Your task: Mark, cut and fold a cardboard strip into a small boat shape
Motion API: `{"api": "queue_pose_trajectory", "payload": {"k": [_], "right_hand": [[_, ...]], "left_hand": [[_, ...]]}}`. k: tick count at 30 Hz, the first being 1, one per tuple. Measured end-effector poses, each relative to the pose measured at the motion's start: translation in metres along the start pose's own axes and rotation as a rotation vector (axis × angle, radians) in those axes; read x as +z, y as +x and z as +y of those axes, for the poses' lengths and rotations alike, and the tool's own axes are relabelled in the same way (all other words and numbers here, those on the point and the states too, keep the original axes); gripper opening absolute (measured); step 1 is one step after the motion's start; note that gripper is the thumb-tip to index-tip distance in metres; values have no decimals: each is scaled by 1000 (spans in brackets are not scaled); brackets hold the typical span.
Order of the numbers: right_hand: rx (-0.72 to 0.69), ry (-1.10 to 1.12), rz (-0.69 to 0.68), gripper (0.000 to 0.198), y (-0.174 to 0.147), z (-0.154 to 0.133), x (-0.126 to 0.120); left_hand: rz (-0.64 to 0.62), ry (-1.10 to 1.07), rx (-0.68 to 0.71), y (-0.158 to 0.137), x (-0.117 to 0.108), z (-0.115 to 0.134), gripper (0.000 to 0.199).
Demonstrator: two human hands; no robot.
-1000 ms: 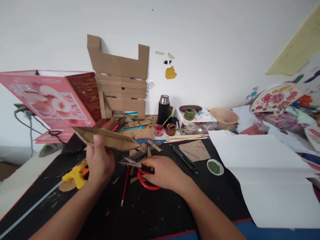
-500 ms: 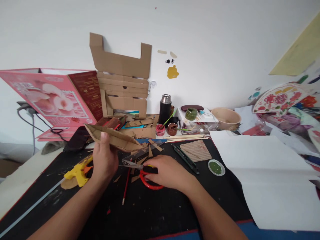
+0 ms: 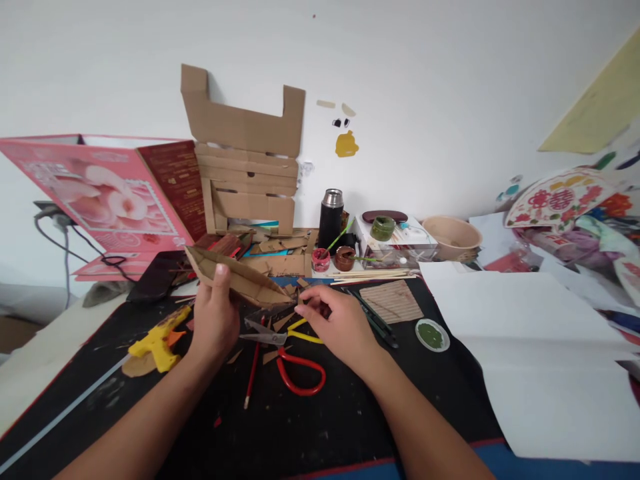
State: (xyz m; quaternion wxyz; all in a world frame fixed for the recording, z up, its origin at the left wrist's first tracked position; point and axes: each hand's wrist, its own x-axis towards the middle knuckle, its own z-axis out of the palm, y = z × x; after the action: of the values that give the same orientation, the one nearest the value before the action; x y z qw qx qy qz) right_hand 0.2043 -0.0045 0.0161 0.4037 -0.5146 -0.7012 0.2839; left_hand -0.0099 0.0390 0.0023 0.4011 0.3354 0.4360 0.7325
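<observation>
My left hand (image 3: 217,310) grips a cardboard boat-like shape (image 3: 245,277) with a pointed end, thumb on its near side. My right hand (image 3: 337,320) has its fingers curled and pinched near that pointed end, over small cardboard scraps (image 3: 284,321); what lies between the fingertips is hidden. Just below it rest scissors (image 3: 300,377) with one red and one yellow handle, blades apart, on the black mat. A red pencil (image 3: 253,377) lies beside their blades. Left of my left hand is a yellow glue gun (image 3: 159,343) with a long glue stick.
Right of my right hand lie a dark green cutter (image 3: 377,320), corrugated cardboard (image 3: 391,300) and a lid of green paint (image 3: 433,335). Behind stand a black thermos (image 3: 331,220), paint jars (image 3: 345,258) and a pink box (image 3: 115,200). White paper (image 3: 540,360) covers the right side.
My right hand has let go of the scissors, which now lie on the mat, and moved up to the scraps. My left hand has shifted slightly right with the cardboard shape.
</observation>
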Motion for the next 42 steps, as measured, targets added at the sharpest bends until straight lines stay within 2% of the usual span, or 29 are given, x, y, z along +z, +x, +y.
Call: {"api": "queue_pose_trajectory", "payload": {"k": [5, 9, 17, 23, 26, 32, 42], "right_hand": [[-87, -96, 24, 16, -2, 2, 3], [-152, -146, 11, 11, -3, 5, 5], [-175, -220, 12, 10, -3, 6, 6], [-179, -291, -33, 6, -5, 4, 9], [-163, -319, -63, 5, -6, 2, 10], [-126, -360, -131, 6, -6, 0, 14], [-115, -342, -110, 10, -9, 0, 20]], "left_hand": [[-44, -1, -24, -8, 2, 1, 61], [-74, 10, -59, -12, 2, 0, 64], [-136, -103, -250, -9, 4, -7, 62], [-271, -126, -471, -30, 13, -1, 60], [-288, -98, -556, -39, 15, 2, 57], [-245, -56, -463, -40, 16, 2, 49], [-262, 104, -241, -42, 14, -6, 35]]}}
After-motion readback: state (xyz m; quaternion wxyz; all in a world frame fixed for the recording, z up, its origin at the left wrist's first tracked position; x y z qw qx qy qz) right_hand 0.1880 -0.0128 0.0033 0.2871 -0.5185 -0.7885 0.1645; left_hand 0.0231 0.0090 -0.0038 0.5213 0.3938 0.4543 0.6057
